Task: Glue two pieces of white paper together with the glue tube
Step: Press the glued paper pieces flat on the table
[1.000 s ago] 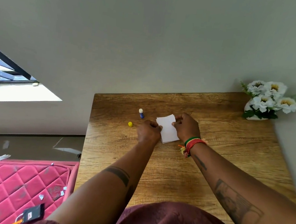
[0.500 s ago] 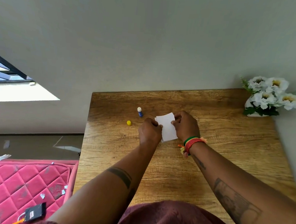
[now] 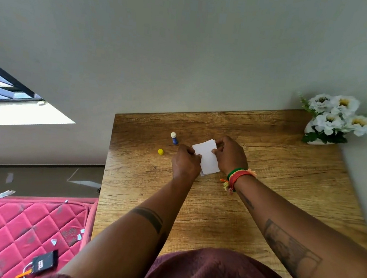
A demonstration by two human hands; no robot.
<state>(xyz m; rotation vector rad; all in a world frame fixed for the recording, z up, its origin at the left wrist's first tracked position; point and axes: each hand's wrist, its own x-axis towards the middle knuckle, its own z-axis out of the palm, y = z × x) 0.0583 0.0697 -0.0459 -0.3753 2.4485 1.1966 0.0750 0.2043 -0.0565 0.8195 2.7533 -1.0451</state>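
Note:
White paper [image 3: 207, 160], two sheets stacked with edges slightly offset, lies on the wooden table [image 3: 286, 182]. My left hand [image 3: 185, 163] presses fingertips on its left edge. My right hand [image 3: 230, 155] pinches the paper's right upper edge, a striped bracelet on that wrist. The glue tube [image 3: 174, 138], blue with a white tip, stands uncapped just left of the paper. Its yellow cap [image 3: 160, 151] lies on the table further left.
A white vase of white flowers [image 3: 334, 122] stands at the table's far right corner against the wall. A pink quilted mattress [image 3: 13, 223] lies on the floor to the left, with a small black device [image 3: 44, 262] on it.
Both hands stay on the paper; my left hand has shifted slightly along the left edge. The view has tilted a little.

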